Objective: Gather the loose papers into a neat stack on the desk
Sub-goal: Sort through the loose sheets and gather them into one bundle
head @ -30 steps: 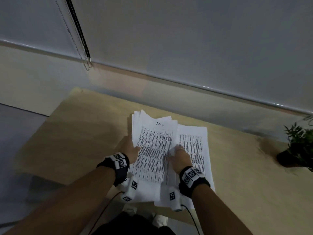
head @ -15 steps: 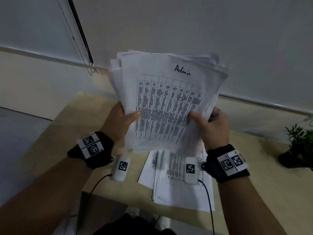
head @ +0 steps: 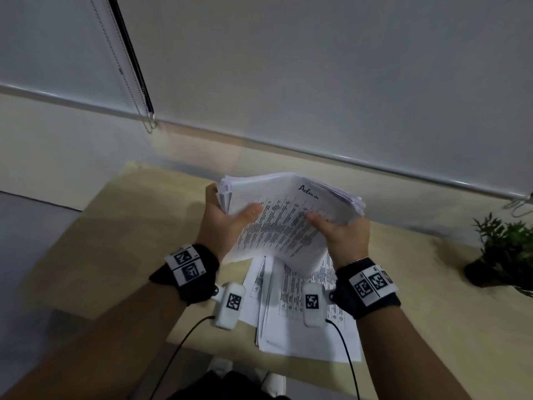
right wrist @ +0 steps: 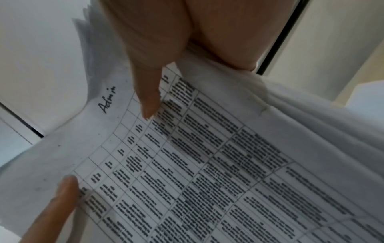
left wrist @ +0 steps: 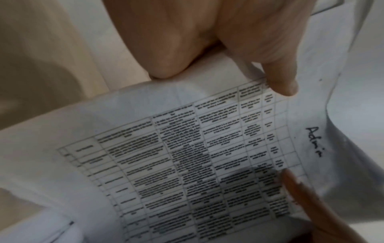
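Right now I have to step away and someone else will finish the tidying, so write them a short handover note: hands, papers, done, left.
Left hand: grips the left edge of the held bundle, thumb on the top sheet.
Right hand: grips the bundle's right edge the same way.
The bundle, top sheet marked "Admin", is lifted above the desk; its edges are fanned and uneven.
More sheets lie on the desk under the hands, near its front edge, loosely overlapped.
Done: most papers picked up together.
Left: square the bundle's edges, take in the sheets on the desk, set one neat stack down.
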